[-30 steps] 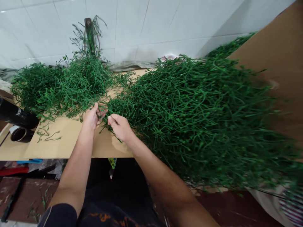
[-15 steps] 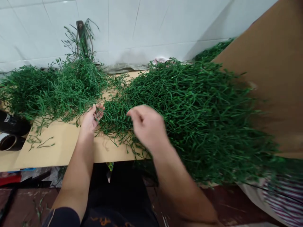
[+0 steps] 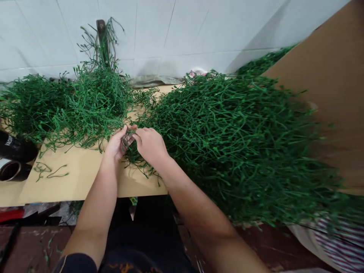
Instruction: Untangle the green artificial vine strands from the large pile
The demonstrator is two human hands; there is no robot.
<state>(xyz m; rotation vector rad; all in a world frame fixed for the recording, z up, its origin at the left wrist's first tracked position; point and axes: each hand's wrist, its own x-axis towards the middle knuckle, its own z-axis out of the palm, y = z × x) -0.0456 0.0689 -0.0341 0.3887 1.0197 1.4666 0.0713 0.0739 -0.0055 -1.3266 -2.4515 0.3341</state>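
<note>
A big heap of green plastic stems (image 3: 236, 140) covers the right half of the tan cardboard sheet (image 3: 76, 174) on the table. A smaller heap of the same stems (image 3: 76, 102) lies at the back left. My left hand (image 3: 118, 143) and my right hand (image 3: 150, 146) meet at the near left edge of the big heap. Both have their fingers pinched on a few green stems (image 3: 131, 133) between them.
A black cylinder (image 3: 15, 146) and a dark cup (image 3: 11, 170) lie at the left edge. A large brown cardboard panel (image 3: 332, 87) leans at the right. White tiled wall (image 3: 170, 34) stands behind. A few loose stem bits (image 3: 49, 170) lie on the sheet.
My right hand lifted away to the right over the big heap, then came back and now pinches stems beside my left hand. The left hand stayed almost in place.
</note>
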